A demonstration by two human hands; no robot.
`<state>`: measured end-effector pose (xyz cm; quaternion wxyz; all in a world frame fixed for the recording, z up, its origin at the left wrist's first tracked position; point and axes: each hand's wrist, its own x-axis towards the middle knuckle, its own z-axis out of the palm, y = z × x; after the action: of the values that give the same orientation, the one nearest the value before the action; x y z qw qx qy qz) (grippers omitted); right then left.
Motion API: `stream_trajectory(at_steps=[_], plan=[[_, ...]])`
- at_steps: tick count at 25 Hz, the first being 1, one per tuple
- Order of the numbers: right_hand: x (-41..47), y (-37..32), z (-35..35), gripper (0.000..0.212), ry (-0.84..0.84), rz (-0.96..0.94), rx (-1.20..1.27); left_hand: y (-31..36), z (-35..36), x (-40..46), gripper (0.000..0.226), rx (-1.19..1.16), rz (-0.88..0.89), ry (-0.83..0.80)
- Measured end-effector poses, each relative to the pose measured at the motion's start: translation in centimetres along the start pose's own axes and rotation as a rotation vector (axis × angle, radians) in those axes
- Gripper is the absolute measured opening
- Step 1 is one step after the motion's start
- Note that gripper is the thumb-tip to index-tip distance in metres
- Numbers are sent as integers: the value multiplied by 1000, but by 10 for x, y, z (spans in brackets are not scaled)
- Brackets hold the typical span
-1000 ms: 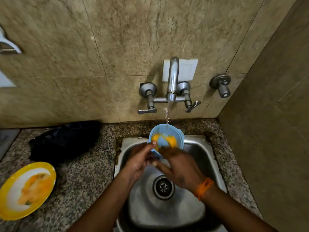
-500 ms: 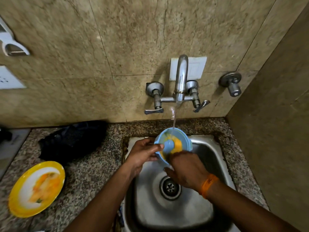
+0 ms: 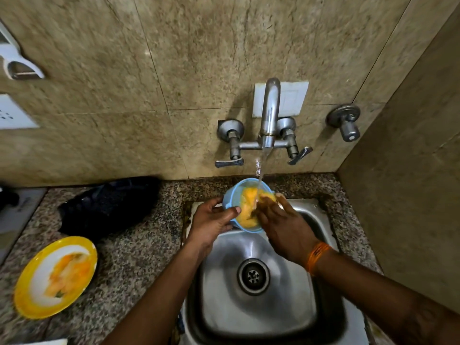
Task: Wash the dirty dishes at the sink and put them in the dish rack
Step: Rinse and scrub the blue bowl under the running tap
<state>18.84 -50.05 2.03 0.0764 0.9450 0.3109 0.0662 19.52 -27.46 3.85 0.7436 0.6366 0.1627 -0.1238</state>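
- A yellow plate point(image 3: 56, 277) smeared with orange food sits on the speckled counter point(image 3: 139, 250), far left of the sink.
- Behind it, against the wall, lies a dark bag point(image 3: 109, 205), crumpled.
- My left hand point(image 3: 211, 221) grips the blue bowl point(image 3: 230, 196) by its near-left rim, thumb over the edge, fingers curled around the outside.
- The bowl is tilted toward me over the back edge of the steel sink point(image 3: 251, 307), its inside coated in yellow-orange residue.
- Water runs from the tap point(image 3: 268, 113) straight into the bowl.
- My right hand point(image 3: 286, 225) reaches into the bowl with fingers spread and fairly straight, pressing on the inner wall; it grasps nothing.
- An orange band point(image 3: 317, 255) circles my right wrist.
- The drain point(image 3: 253, 276) lies below both hands.
- A separate valve point(image 3: 346, 123) sticks out of the wall at right.
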Motion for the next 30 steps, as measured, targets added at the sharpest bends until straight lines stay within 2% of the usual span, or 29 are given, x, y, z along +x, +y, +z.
stream_trajectory(at_steps=[2,5,6,7,9,10,11,13,15,16,18,19,21,23,26,27,28,30], plan=[[2,-24,6,64,7,175,180,-1,13,3,40,10,37,35],[0,-80,4,62,128,413,916,-8,27,2,59,112,85,108],[-3,-80,4,59,140,420,1028,-9,28,1,59,130,85,115],[-6,-69,6,55,153,348,973,-9,26,2,54,159,75,123],[-12,-31,14,45,180,137,574,-9,21,4,35,212,40,106],[-11,-18,16,41,164,99,418,-7,21,3,26,215,13,91],[-8,-19,16,39,114,115,366,-5,21,3,20,207,-7,92],[-4,-50,9,40,24,273,546,-4,20,4,13,161,-36,141],[-9,-76,2,54,46,266,856,-12,13,8,25,229,-16,170],[-16,-71,4,58,44,178,855,-15,10,7,31,263,-13,165],[-24,-41,16,54,90,6,502,-21,3,5,39,272,-31,153],[-23,-28,19,51,99,5,355,-21,0,5,42,251,-51,149],[-20,-22,21,51,120,62,260,-18,1,4,45,137,-76,155],[-8,-44,12,51,147,131,325,-17,19,-5,50,11,-33,212],[7,-85,-8,32,224,419,755,-24,49,-22,66,4,174,237],[6,-93,-12,29,256,460,869,-29,50,-22,63,29,219,241],[0,-95,-11,28,268,420,870,-29,46,-19,56,53,245,251],[-15,-75,8,38,264,141,626,-22,30,-6,39,106,197,263]])
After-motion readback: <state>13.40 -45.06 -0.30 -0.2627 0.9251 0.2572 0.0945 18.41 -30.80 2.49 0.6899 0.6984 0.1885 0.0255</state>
